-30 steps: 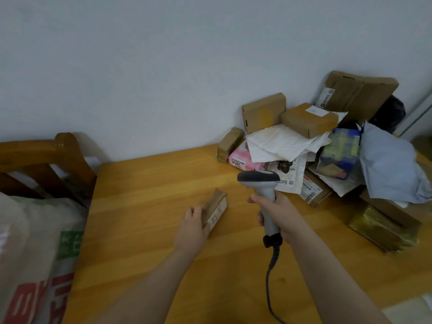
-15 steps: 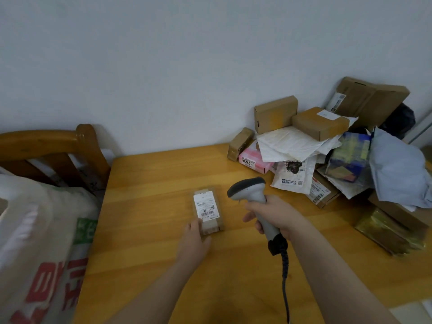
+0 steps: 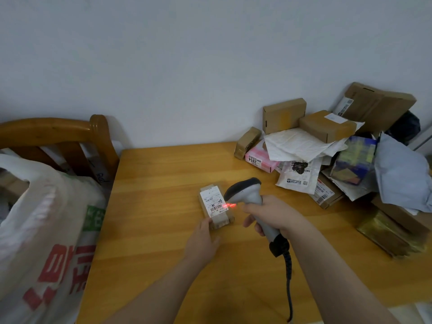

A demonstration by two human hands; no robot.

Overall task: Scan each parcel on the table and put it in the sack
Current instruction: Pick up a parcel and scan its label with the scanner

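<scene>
Gripping curved grey scanner, right hand, left hand touching flat parcel

— What sort of place is this?
— It looks like a room in a home, used for sorting post. There is a plain white wall across the top, a varnished wooden table at centre and a wooden chair back at the left edge.
— And the sorting?
— There are parcels heaped against the wall at upper right, a corded handheld scanner at centre and a printed woven sack at lower left.
</scene>
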